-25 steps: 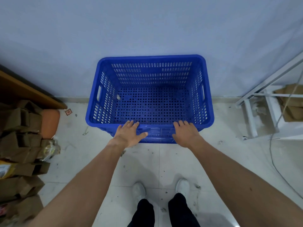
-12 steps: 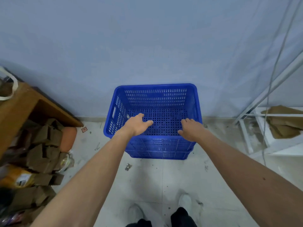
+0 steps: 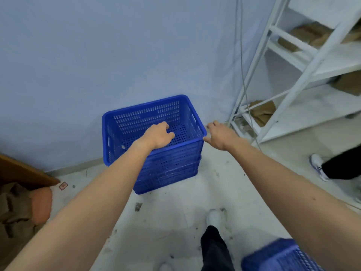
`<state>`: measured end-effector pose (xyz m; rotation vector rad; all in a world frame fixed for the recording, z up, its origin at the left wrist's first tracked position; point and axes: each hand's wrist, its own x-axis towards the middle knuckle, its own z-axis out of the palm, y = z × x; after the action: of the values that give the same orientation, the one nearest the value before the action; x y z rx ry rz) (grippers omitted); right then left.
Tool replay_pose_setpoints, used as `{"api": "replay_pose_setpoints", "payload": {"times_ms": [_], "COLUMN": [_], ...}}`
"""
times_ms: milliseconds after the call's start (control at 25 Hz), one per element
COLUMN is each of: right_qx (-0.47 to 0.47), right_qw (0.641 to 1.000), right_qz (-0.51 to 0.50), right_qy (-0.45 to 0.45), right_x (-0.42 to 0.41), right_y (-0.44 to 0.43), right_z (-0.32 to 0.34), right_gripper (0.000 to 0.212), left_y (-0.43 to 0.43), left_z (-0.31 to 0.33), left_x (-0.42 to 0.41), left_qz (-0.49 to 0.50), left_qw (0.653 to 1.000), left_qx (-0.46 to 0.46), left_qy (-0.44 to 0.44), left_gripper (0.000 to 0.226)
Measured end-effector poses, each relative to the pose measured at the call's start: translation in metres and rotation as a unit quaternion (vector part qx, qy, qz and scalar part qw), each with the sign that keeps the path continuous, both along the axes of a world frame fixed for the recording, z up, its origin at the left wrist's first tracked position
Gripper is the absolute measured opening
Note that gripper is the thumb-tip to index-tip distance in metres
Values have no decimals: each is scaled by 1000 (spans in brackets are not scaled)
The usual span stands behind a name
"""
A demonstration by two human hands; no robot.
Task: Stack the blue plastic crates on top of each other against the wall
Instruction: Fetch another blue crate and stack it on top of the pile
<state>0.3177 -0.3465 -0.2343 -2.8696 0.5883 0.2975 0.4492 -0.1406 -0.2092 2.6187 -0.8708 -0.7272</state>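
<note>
A blue perforated plastic crate (image 3: 172,165) stands upright on the floor against the pale blue wall (image 3: 97,55). My left hand (image 3: 159,136) hovers over the crate's near rim with the fingers loosely curled and nothing in it. My right hand (image 3: 219,134) is spread open beside the crate's right near corner, apart from it or just brushing it. The corner of a second blue crate (image 3: 279,257) shows at the bottom right, low on the floor under my right forearm.
White metal shelving (image 3: 289,79) with cardboard packets stands to the right, a cable (image 3: 243,75) hanging in front of it. Cardboard pieces and a wooden board (image 3: 25,173) crowd the left. Another person's leg and white shoe (image 3: 317,165) are at the right. My own feet are below.
My hands have come off the crate's near wall and lifted. The view has pulled back and swung right, bringing in the shelving, a second crate and another person's foot.
</note>
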Motion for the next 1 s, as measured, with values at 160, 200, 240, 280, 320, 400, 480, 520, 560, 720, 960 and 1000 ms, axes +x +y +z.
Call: {"api": "replay_pose_setpoints", "payload": {"times_ms": [160, 200, 240, 280, 320, 400, 480, 520, 560, 720, 960, 1000], "right_qx": [24, 24, 22, 23, 26, 23, 18, 19, 20, 11, 57, 73], "right_qw": [997, 996, 995, 992, 990, 983, 975, 970, 965, 948, 911, 901], "right_qz": [-77, -89, -101, -121, -142, -180, -220, -241, -261, -317, -404, -424], "right_qy": [-19, -14, -8, -4, 0, -1, -3, -6, -3, 31, 57, 58], "right_x": [-86, -106, -125, -148, -173, -227, -286, -314, -343, -498, -721, -751], "right_y": [36, 42, 47, 48, 48, 44, 38, 36, 34, 22, 23, 25], "right_z": [7, 7, 7, 8, 8, 7, 3, 1, -1, -22, -73, -82], "right_gripper": [59, 59, 59, 58, 58, 57, 56, 56, 55, 50, 43, 44], "left_y": [6, 4, 1, -6, -13, -32, -54, -64, -74, -113, -124, -128], "left_z": [-5, -6, -6, -5, -5, -5, -9, -12, -15, -42, -89, -99], "left_x": [-71, -85, -98, -113, -129, -165, -209, -231, -253, -383, -570, -595], "left_qz": [-102, -116, -123, -133, -142, -169, -198, -211, -225, -274, -287, -296], "left_qw": [994, 993, 992, 991, 989, 985, 979, 976, 973, 957, 951, 948], "left_qx": [-3, -6, -9, -14, -19, -24, -29, -29, -22, 19, 68, 80], "left_qy": [32, 33, 31, 31, 33, 36, 42, 47, 50, 98, 93, 90], "left_gripper": [55, 54, 53, 53, 53, 54, 52, 51, 50, 31, 27, 28]}}
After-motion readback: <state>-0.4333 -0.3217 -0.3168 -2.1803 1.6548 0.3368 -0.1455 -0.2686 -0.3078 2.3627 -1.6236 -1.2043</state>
